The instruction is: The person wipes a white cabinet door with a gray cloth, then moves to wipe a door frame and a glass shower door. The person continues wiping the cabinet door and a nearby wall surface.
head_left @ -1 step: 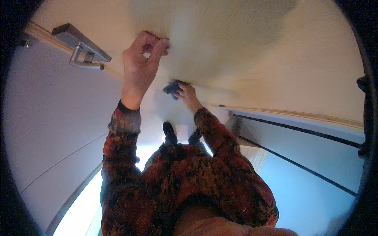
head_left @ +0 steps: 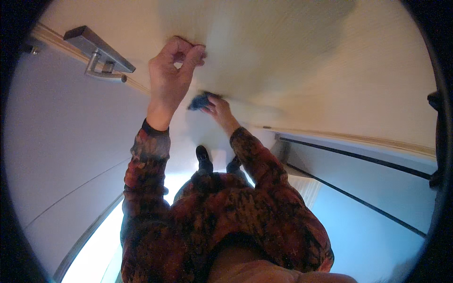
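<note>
My left hand [head_left: 173, 70] is raised against a pale wood-grained door [head_left: 292, 61], thumb and fingertips brought together. What they pinch, if anything, I cannot make out. Lower and further right, my right hand [head_left: 221, 112] grips a crumpled dark blue cloth [head_left: 200, 101] at the door's surface. The cloth pokes out to the left of my fingers, and the part beneath them is hidden.
A metal lever handle [head_left: 104, 70] juts from the door's edge, left of my left hand. Dark bars [head_left: 358, 153] cross the lower right. Below my hands a dark shoe [head_left: 203, 153] shows on the floor.
My right hand has shifted slightly left and up with the cloth, which now spreads further left. My left hand stays almost in place.
</note>
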{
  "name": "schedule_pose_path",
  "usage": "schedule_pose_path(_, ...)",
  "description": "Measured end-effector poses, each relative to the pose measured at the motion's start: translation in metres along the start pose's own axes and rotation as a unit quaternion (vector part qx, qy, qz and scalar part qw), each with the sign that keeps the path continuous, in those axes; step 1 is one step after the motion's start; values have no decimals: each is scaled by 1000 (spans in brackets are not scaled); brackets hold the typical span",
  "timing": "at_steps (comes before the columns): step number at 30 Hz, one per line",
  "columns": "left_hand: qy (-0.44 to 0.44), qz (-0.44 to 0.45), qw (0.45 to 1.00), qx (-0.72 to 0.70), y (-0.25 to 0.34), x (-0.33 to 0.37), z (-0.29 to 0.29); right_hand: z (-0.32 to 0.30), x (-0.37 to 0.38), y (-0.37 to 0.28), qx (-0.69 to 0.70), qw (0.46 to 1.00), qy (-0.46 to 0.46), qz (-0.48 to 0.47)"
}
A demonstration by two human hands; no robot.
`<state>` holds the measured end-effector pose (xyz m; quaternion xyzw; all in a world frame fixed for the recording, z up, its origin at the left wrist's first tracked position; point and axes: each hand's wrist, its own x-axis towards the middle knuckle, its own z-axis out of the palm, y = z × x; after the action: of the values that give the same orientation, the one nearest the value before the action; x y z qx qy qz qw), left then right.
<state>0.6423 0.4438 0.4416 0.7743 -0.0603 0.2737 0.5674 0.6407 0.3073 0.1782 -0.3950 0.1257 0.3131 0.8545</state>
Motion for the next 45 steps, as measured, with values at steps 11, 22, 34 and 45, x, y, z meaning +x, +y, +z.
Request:
schedule_pose_path(11,-8,-8,999,-46,5,-2,2,56,-162,-173,263,897,-339,-103)
schedule_pose_path(22,-41,1,995,-93,37,-14,52,-99,-319,-253,77,799,324,-501)
schedule_pose_path(34,-128,51,984,-109,36,-14,87,-7,-220,-191,105,907,231,-335)
schedule_pose_path(45,-126,41,983,-128,41,-17,91,-5,-294,-362,-463,104,479,-739)
